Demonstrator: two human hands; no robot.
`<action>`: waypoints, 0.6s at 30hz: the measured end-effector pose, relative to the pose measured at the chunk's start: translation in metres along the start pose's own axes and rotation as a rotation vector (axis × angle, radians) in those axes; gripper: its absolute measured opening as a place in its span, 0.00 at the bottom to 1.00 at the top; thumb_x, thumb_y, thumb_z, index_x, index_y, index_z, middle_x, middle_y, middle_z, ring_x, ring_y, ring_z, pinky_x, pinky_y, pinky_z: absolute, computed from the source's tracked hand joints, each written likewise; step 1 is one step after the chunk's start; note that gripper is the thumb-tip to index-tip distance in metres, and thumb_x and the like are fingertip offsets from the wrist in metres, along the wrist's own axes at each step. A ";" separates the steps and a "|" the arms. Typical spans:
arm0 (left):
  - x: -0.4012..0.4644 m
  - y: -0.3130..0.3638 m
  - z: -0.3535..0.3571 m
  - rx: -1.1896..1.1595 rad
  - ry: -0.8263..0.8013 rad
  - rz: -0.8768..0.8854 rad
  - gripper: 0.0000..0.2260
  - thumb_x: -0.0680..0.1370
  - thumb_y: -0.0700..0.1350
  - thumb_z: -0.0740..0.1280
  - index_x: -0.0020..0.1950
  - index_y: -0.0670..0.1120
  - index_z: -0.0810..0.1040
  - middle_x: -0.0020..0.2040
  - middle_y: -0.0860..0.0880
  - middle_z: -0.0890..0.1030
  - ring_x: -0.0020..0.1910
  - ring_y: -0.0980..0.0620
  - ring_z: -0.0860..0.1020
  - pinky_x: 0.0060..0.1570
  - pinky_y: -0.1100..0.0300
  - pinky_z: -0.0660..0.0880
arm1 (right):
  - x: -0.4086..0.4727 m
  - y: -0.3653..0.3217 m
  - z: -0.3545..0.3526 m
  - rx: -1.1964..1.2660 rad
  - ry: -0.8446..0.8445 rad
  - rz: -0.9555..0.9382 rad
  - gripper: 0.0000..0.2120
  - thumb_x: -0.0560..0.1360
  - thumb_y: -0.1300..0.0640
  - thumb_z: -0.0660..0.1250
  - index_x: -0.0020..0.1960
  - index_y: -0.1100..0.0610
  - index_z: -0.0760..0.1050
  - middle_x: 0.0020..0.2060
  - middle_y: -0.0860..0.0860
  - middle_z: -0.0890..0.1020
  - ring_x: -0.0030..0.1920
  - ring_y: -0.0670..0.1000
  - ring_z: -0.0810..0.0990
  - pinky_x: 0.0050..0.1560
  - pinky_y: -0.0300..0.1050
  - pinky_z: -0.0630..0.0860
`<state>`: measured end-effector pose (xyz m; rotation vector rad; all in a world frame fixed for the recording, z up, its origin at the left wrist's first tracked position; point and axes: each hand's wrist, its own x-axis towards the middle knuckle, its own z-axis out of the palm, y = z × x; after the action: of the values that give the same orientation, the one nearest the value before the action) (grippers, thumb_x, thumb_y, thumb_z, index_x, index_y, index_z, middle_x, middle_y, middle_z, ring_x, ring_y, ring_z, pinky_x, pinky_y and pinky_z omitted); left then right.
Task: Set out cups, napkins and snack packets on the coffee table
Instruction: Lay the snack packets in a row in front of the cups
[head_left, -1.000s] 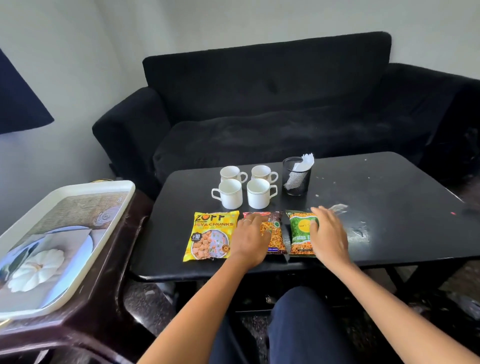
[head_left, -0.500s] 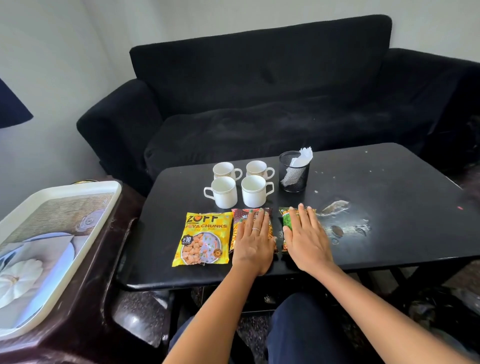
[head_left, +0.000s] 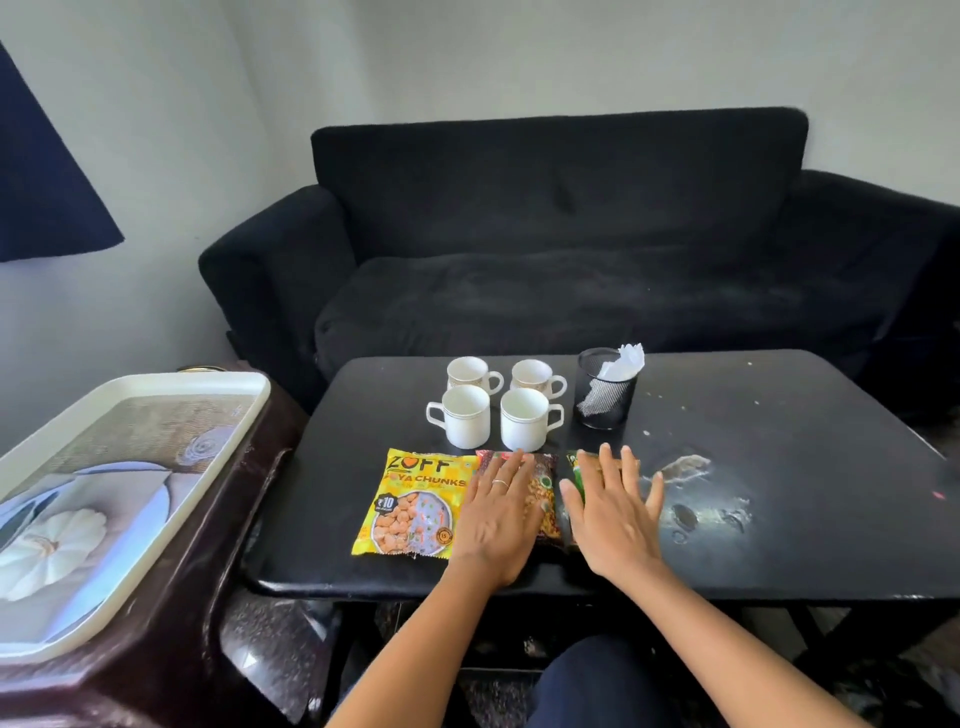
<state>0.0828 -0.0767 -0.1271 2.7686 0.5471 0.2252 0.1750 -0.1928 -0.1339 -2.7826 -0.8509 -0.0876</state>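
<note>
Three packets lie in a row on the table (head_left: 779, 519) before the cups (head_left: 465, 423). My left hand (head_left: 498, 525) and right hand (head_left: 613, 519) press flat, fingers straight, on the red packet (head_left: 545, 499) and green packet (head_left: 574, 475); I should smooth gently, keeping edges level with the yellow packet (head_left: 410, 506).

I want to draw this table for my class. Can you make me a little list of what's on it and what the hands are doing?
cups: four white cups in a square
napkins: white napkins in a black mesh holder
snacks: yellow soya chunks packet, red-brown packet, green packet, in a row
left hand: flat on the red-brown packet
right hand: flat on the green packet
table: black coffee table
</note>
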 end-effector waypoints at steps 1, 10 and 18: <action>-0.001 -0.006 -0.003 0.020 0.007 -0.008 0.25 0.83 0.56 0.48 0.79 0.52 0.49 0.79 0.53 0.50 0.78 0.53 0.43 0.74 0.54 0.38 | -0.001 -0.005 -0.001 0.004 0.017 -0.021 0.27 0.79 0.40 0.41 0.76 0.47 0.52 0.77 0.51 0.52 0.77 0.54 0.44 0.73 0.62 0.40; -0.013 -0.074 -0.025 0.140 -0.025 -0.266 0.28 0.80 0.63 0.44 0.78 0.55 0.44 0.79 0.52 0.43 0.78 0.49 0.39 0.73 0.45 0.36 | -0.001 -0.062 0.007 0.053 -0.032 -0.222 0.30 0.78 0.37 0.40 0.77 0.46 0.45 0.77 0.50 0.46 0.77 0.54 0.40 0.73 0.56 0.35; -0.028 -0.096 -0.016 0.074 -0.114 -0.304 0.30 0.80 0.64 0.46 0.77 0.57 0.38 0.79 0.52 0.38 0.77 0.47 0.36 0.74 0.44 0.40 | -0.001 -0.072 0.031 -0.021 -0.060 -0.260 0.31 0.78 0.38 0.42 0.77 0.50 0.45 0.78 0.53 0.47 0.77 0.56 0.43 0.75 0.54 0.40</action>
<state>0.0204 0.0011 -0.1464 2.6989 0.9491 -0.0230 0.1332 -0.1280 -0.1493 -2.6901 -1.2292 -0.0572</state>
